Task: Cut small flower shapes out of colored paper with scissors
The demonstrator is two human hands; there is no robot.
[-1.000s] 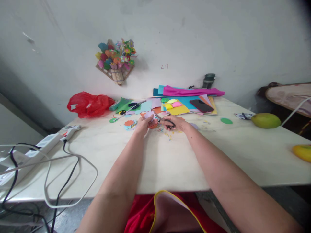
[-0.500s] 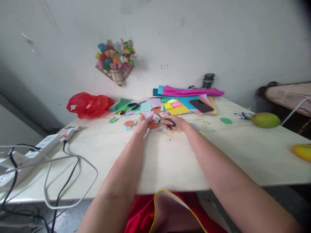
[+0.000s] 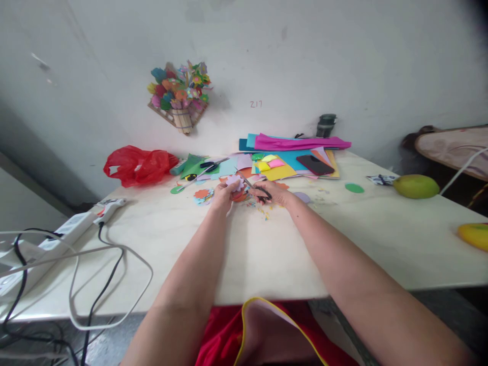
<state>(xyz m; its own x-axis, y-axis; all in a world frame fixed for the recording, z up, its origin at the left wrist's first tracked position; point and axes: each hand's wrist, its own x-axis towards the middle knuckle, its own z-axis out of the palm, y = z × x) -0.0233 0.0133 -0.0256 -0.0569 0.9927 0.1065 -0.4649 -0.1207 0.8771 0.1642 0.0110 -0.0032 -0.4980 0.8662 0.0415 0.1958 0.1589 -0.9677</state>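
Over the middle of the table, my left hand (image 3: pixel 224 194) pinches a pale lilac paper flower (image 3: pixel 235 182) with a scalloped edge. My right hand (image 3: pixel 275 193) is closed around the dark handles of a pair of scissors (image 3: pixel 247 181). The blades point up and left, close beside the flower; whether they touch it I cannot tell. Orange paper pieces (image 3: pixel 239 196) lie partly hidden under my hands. Small coloured paper scraps (image 3: pixel 266 213) are scattered just below. Left of my left hand sits a stack of scalloped paper flowers (image 3: pixel 203 195), an orange one on top.
Behind my hands lie coloured paper sheets (image 3: pixel 282 174), a phone (image 3: pixel 314 164) and another pair of scissors (image 3: pixel 213 164). A red plastic bag (image 3: pixel 141 166) is at the back left. A power strip (image 3: pixel 72 229) with loose cables stands left; a green mango (image 3: pixel 416 186) lies right.
The scissors and my right hand have shifted slightly left, and the blades look closer to the lilac flower. My left hand still holds the flower, turned a little more toward me.
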